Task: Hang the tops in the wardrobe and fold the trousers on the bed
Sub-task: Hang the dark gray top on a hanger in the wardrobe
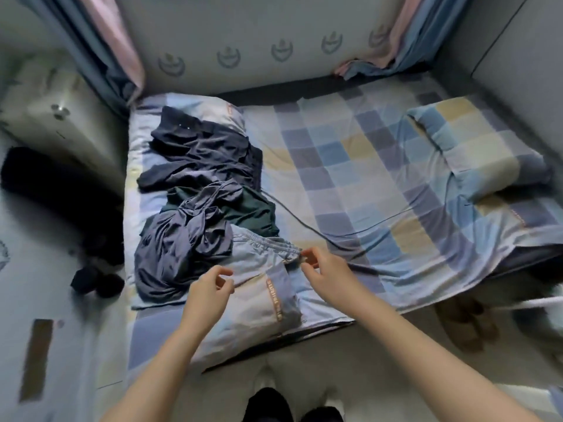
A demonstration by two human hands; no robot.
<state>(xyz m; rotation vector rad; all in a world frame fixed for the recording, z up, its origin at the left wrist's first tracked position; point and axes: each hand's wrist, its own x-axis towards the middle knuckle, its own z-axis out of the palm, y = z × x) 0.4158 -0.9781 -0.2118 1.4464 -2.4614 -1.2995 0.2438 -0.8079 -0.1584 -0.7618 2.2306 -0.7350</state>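
Observation:
Pale blue trousers with an elastic waistband lie crumpled near the front edge of the bed. My right hand hovers at the right end of the waistband, thumb and forefinger curled and slightly apart, fingertips just touching the fabric. My left hand hangs over the trousers' left part with loosely curled fingers and holds nothing. Behind the trousers lies a heap: a grey-purple garment, a dark green garment and a navy top furthest back.
A thin dark cable runs across the checked sheet. A pillow lies at the right, and a folded checked cover at the front edge. A pale suitcase and dark items stand on the floor at left, slippers at right.

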